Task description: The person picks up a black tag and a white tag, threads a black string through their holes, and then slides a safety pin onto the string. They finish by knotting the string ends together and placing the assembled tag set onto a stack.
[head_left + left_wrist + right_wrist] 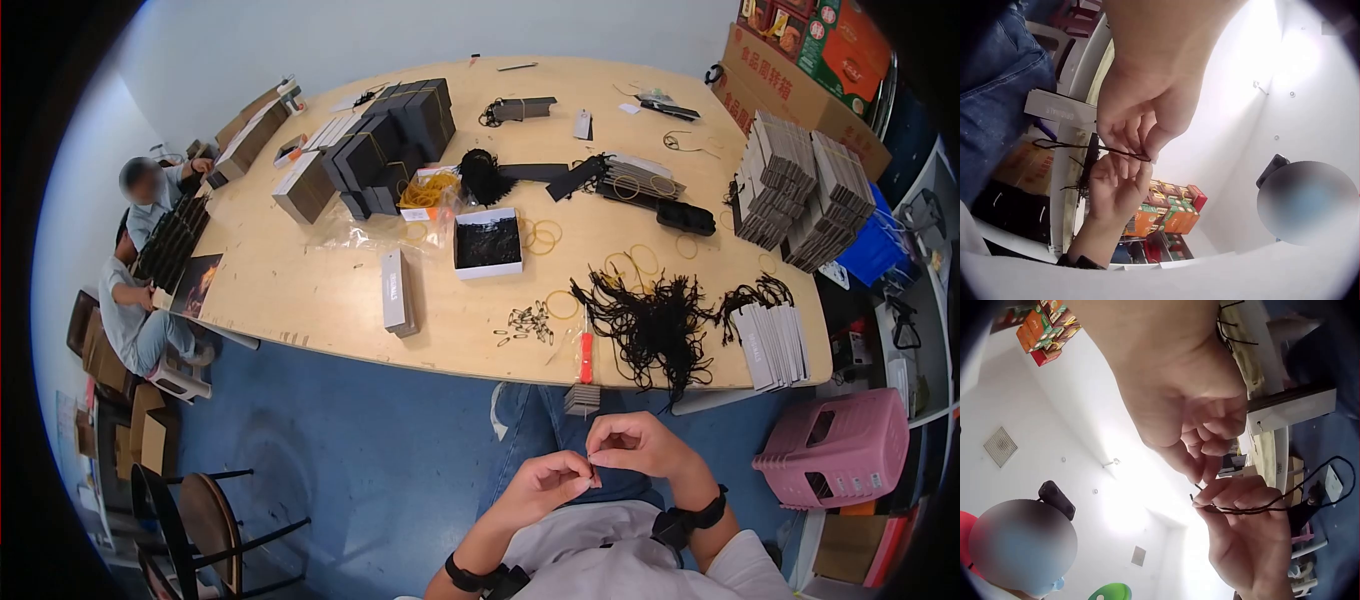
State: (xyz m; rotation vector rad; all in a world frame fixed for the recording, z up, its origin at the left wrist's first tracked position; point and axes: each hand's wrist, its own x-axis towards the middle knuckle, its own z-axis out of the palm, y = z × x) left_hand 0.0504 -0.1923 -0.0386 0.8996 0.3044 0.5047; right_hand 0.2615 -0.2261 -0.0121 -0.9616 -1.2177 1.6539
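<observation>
Over the lap in the head view, my left hand [548, 487] and right hand [640, 443] meet at the fingertips. A thin black cord [1257, 509] runs between the thumb and fingers of my left hand [1244, 531], its loop hanging out past the palm. Its short ends poke up by the fingertips of my right hand [1200, 419], whose thumb and forefinger pinch at them. From the left wrist, the same cord [1079, 146] stretches across both hands. Just beyond the hands, a stack of grey tags [582, 400] stands at the table edge.
On the table [300, 300] lie a pile of black cords [650, 330], corded white tags [770, 345], small metal clips [527, 323] and a white box of black pieces [488, 243]. A pink stool [835, 448] stands right. Two people sit at the far left.
</observation>
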